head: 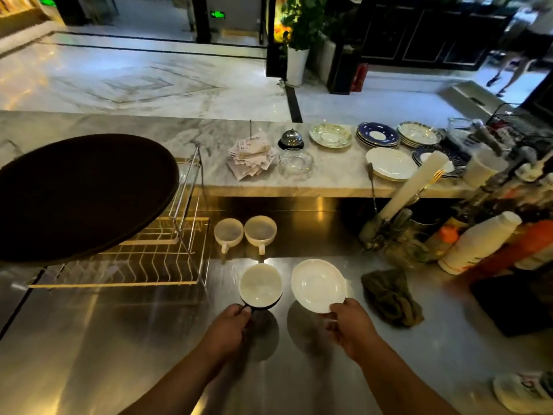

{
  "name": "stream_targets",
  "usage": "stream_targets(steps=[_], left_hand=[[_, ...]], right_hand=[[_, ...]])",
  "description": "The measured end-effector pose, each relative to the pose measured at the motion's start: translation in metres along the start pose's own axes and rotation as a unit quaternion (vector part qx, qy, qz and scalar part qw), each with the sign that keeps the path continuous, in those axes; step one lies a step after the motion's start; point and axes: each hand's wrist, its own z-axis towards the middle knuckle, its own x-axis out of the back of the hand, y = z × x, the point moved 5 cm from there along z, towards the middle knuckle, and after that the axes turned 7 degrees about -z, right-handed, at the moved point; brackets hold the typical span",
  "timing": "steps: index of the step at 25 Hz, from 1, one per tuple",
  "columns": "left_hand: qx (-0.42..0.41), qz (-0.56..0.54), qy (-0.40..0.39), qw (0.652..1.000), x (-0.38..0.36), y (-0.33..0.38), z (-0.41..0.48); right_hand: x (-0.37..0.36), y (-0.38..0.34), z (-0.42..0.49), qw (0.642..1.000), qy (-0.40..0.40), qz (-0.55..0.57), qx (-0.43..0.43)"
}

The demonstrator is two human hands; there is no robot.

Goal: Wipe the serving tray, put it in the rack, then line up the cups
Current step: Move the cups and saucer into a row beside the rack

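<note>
1. At the left of the frame the dark round serving tray (80, 196) leans tilted on the wire rack (143, 259), which stands on the steel bench (119, 339); apart from the tray, the rack's slots look empty.
2. Just right of the rack, in the middle of the frame, two pale cups (228, 232) (260, 230) stand side by side, upright, handles toward the camera; both appear empty.
3. Below them, the left hand (230, 327) is closed on the dark handle of a third cup (261, 287), white inside and empty. Whether this cup rests on the bench or is lifted cannot be told.
4. Beside it to the right, the right hand (348, 323) pinches the near rim of a white saucer (318, 285), tilted and bare.
5. Right of the saucer, a crumpled olive cloth (392, 298) lies on the bench.
6. On the marble ledge (179, 136) across the upper middle sit a spike of paper slips (251, 158), a call bell (291, 138), an empty glass dish (296, 163) and several stacks of saucers and plates (390, 163).
7. At the far right, a holder (386, 229) carries cutlery, and bottles (475, 244) crowd the edge.
</note>
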Motion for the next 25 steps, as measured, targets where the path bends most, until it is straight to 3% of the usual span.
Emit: stream_targets(steps=[7,13,25], left_hand=[[0.005,0.005,-0.039,0.999,-0.036,0.028,0.047],[0.050,-0.026,0.001,0.998,-0.065,0.046,0.078],[0.046,-0.084,0.066,0.993,-0.122,0.076,0.136]], right_hand=[[0.009,-0.011,0.035,0.998,0.044,0.020,-0.047],[0.014,-0.026,0.096,0.998,0.034,0.015,-0.049],[0.025,-0.061,0.172,0.998,-0.003,0.029,-0.056]])
